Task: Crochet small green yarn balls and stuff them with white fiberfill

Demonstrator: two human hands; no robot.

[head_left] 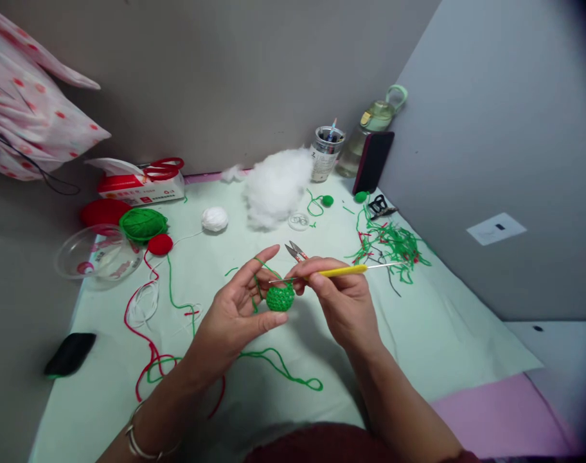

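Note:
Between my hands is a small round green crochet piece. My left hand holds it from the left, thumb below it, with green yarn looped over the raised index finger. My right hand grips a crochet hook by its yellow handle. The hook's metal tip points left and lies at the top edge of the crochet piece; whether it is through a stitch I cannot tell. Just beyond my right fingertips lie thread snips with their blades apart.
White stuffing sits at the back, near a pen cup, a bottle and a phone. Yarn scraps lie right. Green, white and red yarn balls and a clear bowl are left.

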